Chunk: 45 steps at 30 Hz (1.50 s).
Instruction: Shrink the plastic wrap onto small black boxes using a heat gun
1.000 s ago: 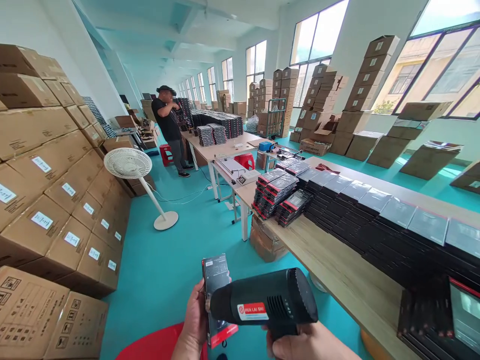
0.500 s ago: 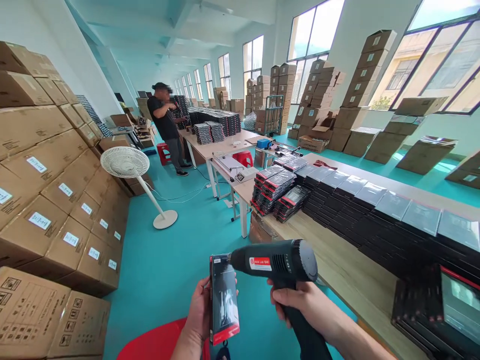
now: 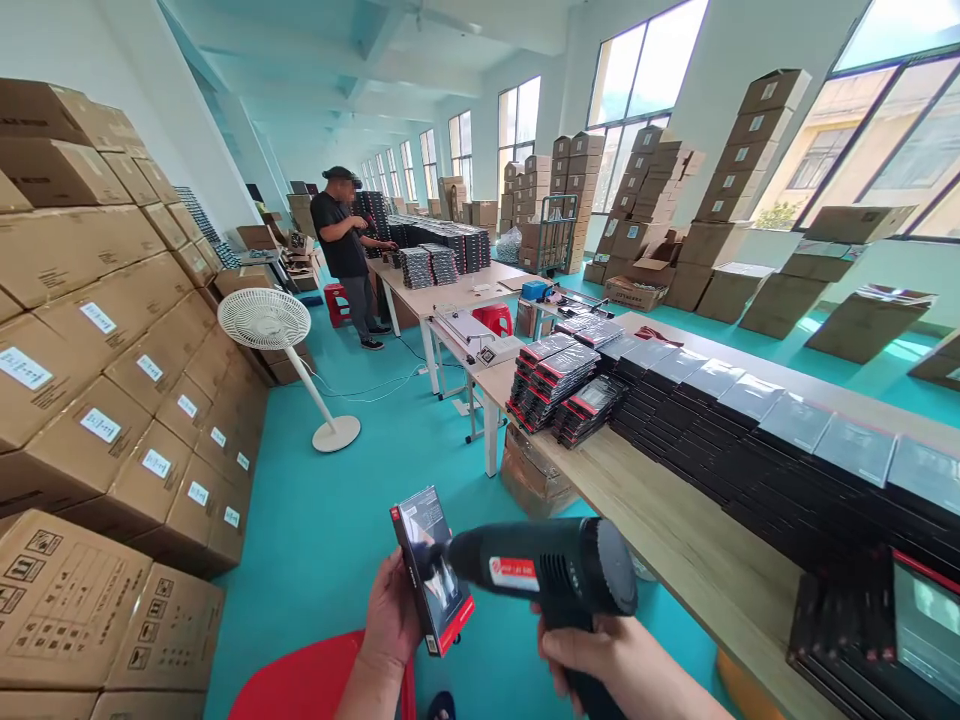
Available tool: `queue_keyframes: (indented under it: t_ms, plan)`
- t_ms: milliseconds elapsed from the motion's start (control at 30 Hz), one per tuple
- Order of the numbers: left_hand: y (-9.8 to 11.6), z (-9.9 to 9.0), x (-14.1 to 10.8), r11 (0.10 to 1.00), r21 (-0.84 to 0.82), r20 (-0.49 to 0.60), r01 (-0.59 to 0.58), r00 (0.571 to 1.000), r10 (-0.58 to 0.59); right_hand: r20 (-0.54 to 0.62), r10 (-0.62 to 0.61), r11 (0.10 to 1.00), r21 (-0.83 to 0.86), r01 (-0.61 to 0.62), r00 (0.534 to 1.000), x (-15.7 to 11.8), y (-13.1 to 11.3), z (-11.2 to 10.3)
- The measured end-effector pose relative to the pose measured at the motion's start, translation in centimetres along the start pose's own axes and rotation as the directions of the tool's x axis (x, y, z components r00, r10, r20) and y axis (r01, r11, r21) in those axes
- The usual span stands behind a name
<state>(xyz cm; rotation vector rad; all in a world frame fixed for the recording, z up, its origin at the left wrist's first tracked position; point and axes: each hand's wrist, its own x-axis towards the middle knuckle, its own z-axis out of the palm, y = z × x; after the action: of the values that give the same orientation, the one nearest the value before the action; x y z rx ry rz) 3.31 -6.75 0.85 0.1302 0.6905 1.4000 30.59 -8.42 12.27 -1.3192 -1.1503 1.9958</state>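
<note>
My left hand [image 3: 391,610] is closed round the left side of a slim black and red box [image 3: 442,590] that has a glossy, film-like surface. The box is tilted, its printed face turned up and to the right. In my right hand [image 3: 581,655] is a black heat gun [image 3: 547,562] with a red and white label, gripped by its handle. Its nozzle points left, just in front of the box face and hiding part of it. Whether nozzle and box touch, I cannot tell.
Stacks of similar boxes [image 3: 551,375] stand on the wooden table [image 3: 675,510] to the right. A red stool [image 3: 300,685] is below me. Cartons [image 3: 142,370] are piled at left, beside a white fan [image 3: 262,320]. A person [image 3: 341,250] stands at a farther table.
My left hand has turned the box so that it leans to the left, its top now further left. The heat gun has come down, its nozzle moving from the box's top to its middle.
</note>
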Motion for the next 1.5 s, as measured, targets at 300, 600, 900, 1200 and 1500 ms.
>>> queue_keyframes:
  t_ms: [300, 600, 900, 1200, 1500]
  plan:
    - [-0.1, -0.4, -0.6, 0.994, 0.049, 0.014, 0.096, 0.995, -0.097, 0.163, -0.044, 0.999, 0.005, 0.044, 0.986, -1.0, -3.0, -0.5]
    - [0.4, -1.2, -0.5, 0.996, 0.044, 0.022, 0.072, 0.997, -0.073, 0.086, -0.015, 0.997, -0.077, 0.021, 0.996, -0.9, -3.7, 0.1]
    - [1.3, -1.7, -0.7, 0.997, -0.019, 0.059, 0.078, 0.995, -0.077, 0.045, -0.019, 0.999, -0.039, 0.021, 0.999, 0.6, -1.9, -0.4]
    - [1.4, -1.0, -0.4, 0.972, 0.021, 0.074, 0.236, 0.969, -0.237, 0.351, 0.013, 0.945, -0.310, 0.103, 0.936, -0.8, -6.8, 0.4]
    - [1.9, -0.8, -0.7, 0.970, 0.035, 0.067, 0.240, 0.968, -0.241, 0.091, -0.143, 0.980, -0.129, 0.154, 0.985, 3.4, -6.9, -0.5]
